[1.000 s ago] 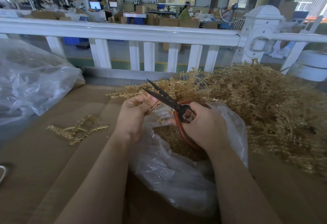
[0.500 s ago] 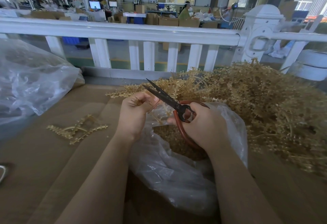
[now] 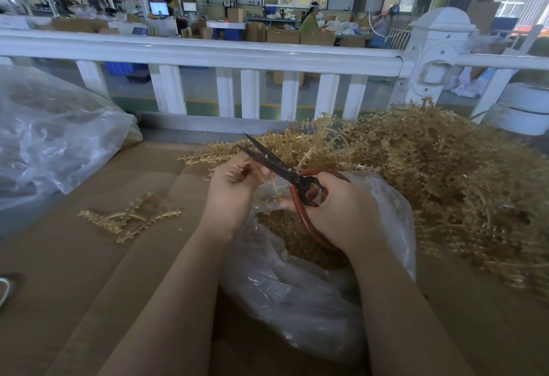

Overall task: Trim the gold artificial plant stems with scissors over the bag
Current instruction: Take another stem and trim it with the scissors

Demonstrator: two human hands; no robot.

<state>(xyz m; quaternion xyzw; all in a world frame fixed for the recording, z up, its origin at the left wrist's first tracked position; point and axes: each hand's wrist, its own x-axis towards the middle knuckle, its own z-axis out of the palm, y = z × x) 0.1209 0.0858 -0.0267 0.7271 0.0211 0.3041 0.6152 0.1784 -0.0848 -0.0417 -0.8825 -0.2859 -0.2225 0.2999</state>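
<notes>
Left hand (image 3: 234,194): fingers curled round a gold stem (image 3: 269,190), held above the open mouth of the clear bag (image 3: 297,286); the hand was blurred, so the exact grip could not be told.

Right hand (image 3: 341,212): fingers wrapped through the red loops of the scissors (image 3: 285,173), whose dark blades stood parted and pointed toward 10 o'clock, just beside the left hand's fingertips.

Clear bag: lay on the brown surface (image 3: 89,271) at centre, under both hands, with gold trimmings (image 3: 285,227) inside.

Pile of gold stems (image 3: 445,182): heaped at 2 o'clock from the bag, touching its far edge.

Loose gold pieces (image 3: 130,218): at 9 o'clock from the hands, well apart from the bag.

Second plastic bag (image 3: 53,144): at 10 o'clock, at the surface's far left.

White railing (image 3: 208,54): at 12 o'clock, beyond the surface.
</notes>
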